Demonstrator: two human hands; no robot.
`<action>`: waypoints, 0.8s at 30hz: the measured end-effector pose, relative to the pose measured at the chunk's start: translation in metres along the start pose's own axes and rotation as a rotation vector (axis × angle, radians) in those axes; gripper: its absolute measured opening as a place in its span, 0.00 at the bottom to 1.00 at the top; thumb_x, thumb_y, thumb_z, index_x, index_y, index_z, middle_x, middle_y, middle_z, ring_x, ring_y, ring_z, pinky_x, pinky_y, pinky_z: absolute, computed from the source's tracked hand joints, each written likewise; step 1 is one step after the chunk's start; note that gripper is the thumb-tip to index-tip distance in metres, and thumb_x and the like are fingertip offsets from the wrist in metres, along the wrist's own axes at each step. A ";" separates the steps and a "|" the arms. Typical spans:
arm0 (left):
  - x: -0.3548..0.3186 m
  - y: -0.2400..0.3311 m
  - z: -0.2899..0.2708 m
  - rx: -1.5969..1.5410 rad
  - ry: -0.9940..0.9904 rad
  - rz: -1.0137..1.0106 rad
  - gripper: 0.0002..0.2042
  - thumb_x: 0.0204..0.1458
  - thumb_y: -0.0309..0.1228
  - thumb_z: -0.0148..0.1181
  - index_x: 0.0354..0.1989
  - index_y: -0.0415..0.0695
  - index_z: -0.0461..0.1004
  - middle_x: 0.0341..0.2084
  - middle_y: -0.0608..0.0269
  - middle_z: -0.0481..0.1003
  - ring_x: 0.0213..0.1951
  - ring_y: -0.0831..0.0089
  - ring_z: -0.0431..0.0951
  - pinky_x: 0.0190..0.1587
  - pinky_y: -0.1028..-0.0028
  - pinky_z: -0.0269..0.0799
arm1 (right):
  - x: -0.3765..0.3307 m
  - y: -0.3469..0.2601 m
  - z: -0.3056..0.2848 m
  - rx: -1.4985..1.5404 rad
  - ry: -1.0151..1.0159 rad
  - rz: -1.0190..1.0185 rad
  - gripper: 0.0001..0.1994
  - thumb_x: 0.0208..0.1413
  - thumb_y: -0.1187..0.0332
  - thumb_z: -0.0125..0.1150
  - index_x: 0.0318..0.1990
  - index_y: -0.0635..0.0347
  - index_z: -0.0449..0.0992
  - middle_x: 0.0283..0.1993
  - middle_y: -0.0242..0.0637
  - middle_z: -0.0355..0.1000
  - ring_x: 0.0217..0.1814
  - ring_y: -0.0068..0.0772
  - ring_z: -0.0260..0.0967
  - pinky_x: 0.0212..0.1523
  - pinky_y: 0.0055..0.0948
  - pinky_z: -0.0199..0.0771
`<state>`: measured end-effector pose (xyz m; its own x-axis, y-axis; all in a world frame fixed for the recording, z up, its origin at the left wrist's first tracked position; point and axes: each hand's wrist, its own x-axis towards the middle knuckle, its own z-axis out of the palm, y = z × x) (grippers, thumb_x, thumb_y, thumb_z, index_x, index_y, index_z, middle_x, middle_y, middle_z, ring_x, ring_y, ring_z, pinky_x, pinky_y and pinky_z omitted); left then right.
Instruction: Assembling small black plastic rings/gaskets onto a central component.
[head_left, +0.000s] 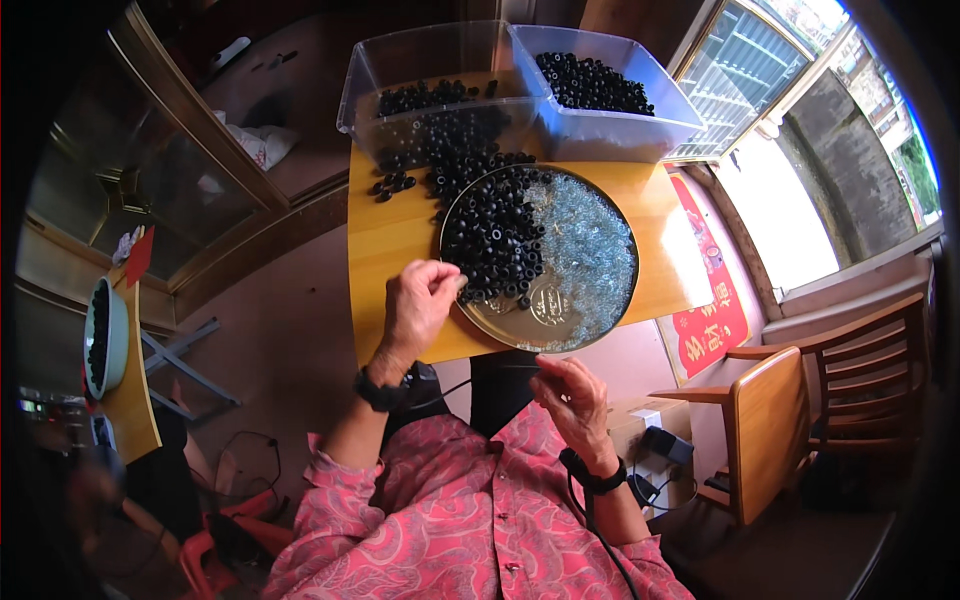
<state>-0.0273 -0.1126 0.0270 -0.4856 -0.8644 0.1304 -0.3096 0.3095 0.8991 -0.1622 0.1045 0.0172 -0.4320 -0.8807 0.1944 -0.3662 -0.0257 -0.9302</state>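
My left hand [420,305] is at the left rim of a round metal tray [515,325], its thumb and forefinger pinched together. Anything between those fingertips is too small to make out. Just below the tray's front rim is my right hand [575,400], fingers curled and thumb close to the forefinger; what it pinches, if anything, does not show. Black ring-shaped pieces [490,240] fill the tray's left half. Small clear bluish pieces [580,250] cover its right half. More loose black rings [460,150] spread over the wooden table [385,260] behind the tray.
At the table's back stand a clear plastic bin [370,70] and a bluish one [620,135], both with black rings. A wooden chair [775,435] is at right, near a window [850,150]. At left, another person sits by a side table holding a pale green basin [118,335].
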 end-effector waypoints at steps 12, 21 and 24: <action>-0.032 -0.012 0.033 0.292 0.146 0.234 0.10 0.44 0.26 0.67 0.34 0.37 0.76 0.29 0.59 0.70 0.21 0.73 0.72 0.27 0.74 0.70 | 0.001 0.002 0.008 -0.109 -0.009 -0.047 0.15 0.49 0.81 0.63 0.46 0.62 0.76 0.31 0.36 0.72 0.27 0.24 0.73 0.27 0.21 0.72; -0.054 0.004 0.032 -0.595 -0.086 -0.189 0.08 0.53 0.21 0.60 0.41 0.35 0.71 0.31 0.62 0.75 0.29 0.80 0.77 0.34 0.78 0.77 | 0.003 0.009 0.005 -0.216 0.060 -0.081 0.13 0.47 0.79 0.63 0.43 0.61 0.75 0.31 0.40 0.71 0.27 0.35 0.73 0.26 0.28 0.73; -0.065 0.006 0.030 -0.809 -0.189 -0.297 0.09 0.54 0.20 0.58 0.42 0.35 0.70 0.32 0.60 0.76 0.33 0.77 0.78 0.38 0.75 0.79 | 0.007 0.004 0.002 -0.270 0.129 -0.054 0.11 0.48 0.79 0.64 0.40 0.61 0.76 0.30 0.39 0.70 0.26 0.33 0.73 0.26 0.27 0.72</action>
<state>-0.0217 -0.0433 0.0113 -0.6261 -0.7627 -0.1622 0.1950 -0.3546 0.9145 -0.1647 0.0974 0.0136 -0.5006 -0.8136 0.2957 -0.5900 0.0707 -0.8043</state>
